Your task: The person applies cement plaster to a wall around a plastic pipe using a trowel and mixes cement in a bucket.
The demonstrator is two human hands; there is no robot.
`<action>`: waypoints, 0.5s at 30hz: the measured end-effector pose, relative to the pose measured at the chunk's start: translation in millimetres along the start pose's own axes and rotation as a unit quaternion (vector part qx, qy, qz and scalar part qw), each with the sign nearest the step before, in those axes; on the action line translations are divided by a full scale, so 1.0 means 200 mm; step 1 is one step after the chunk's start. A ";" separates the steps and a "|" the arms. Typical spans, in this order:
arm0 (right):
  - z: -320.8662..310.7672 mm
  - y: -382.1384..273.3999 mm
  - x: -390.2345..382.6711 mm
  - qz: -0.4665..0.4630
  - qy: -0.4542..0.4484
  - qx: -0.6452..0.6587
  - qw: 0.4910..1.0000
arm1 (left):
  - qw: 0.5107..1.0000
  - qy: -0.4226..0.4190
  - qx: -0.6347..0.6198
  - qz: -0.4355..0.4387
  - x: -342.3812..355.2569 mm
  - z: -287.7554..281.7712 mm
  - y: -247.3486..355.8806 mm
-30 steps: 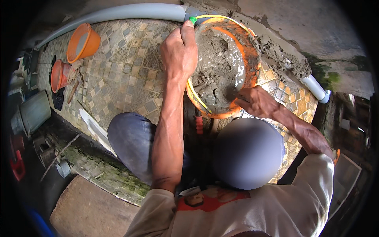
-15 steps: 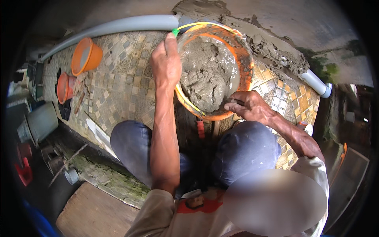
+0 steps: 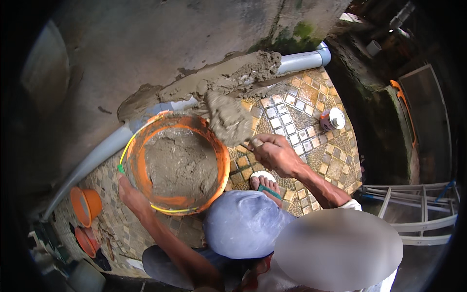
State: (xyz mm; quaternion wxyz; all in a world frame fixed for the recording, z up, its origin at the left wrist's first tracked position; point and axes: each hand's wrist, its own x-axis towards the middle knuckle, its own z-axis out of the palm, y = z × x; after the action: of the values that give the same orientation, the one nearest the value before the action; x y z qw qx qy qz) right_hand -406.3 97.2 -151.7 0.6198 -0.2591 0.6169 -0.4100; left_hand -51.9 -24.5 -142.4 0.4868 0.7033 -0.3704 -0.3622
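An orange bucket (image 3: 223, 163) smeared with mortar stands on the tiled floor, and wet grey mortar (image 3: 180, 160) lies inside it. At its left rim my left hand (image 3: 132, 194) is closed on the green grip of the yellow bucket handle (image 3: 127, 146). My right hand (image 3: 276, 155) grips a trowel just right of the bucket. A thick lump of mortar (image 3: 228, 119) covers the trowel's blade, and my fingers hide its handle. Beyond, a grey pipe (image 3: 301, 62) runs along the wall's foot, its middle stretch partly buried under rough mortar (image 3: 219, 75).
Two smaller orange tubs (image 3: 86, 207) sit at the lower left. On the tiles to the right stands a white-topped can (image 3: 332, 119). A metal ladder (image 3: 423, 226) lies at the right edge. My sandalled foot (image 3: 265, 182) is beside the bucket.
My right hand has come out of the bucket and lifted a load of mortar toward the wall. The view has swung right; my left hand still holds the bucket handle.
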 end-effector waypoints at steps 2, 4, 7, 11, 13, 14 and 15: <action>-0.08 0.03 0.06 -0.050 0.056 0.099 0.992 | 1.000 -0.015 0.007 -0.005 -0.01 -0.01 0.04; -0.12 0.01 0.15 -0.098 0.146 0.107 0.979 | 0.998 -0.015 0.052 0.028 0.02 -0.06 0.04; -0.31 -0.07 0.40 -0.140 0.264 0.138 0.944 | 0.994 -0.019 0.078 0.071 0.04 0.01 0.01; -0.53 -0.40 0.99 -0.131 0.395 0.286 0.863 | 0.993 -0.059 0.087 0.054 0.10 0.01 -0.08; -0.50 -0.45 1.06 -0.116 0.396 0.314 0.855 | 0.994 -0.029 0.066 0.085 0.15 -0.04 -0.14; -0.46 -0.41 1.04 -0.136 0.384 0.319 0.856 | 0.993 -0.013 0.057 0.101 0.17 -0.07 -0.16; -0.44 -0.36 1.01 -0.153 0.374 0.321 0.857 | 0.995 -0.009 0.061 0.080 0.15 -0.09 -0.13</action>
State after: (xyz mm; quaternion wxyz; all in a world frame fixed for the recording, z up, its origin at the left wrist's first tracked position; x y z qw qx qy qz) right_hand -525.3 -91.2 -212.7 0.3208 0.0357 0.5886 -0.7412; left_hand -18.4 -36.2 -167.0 0.4667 0.6965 -0.4513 -0.3055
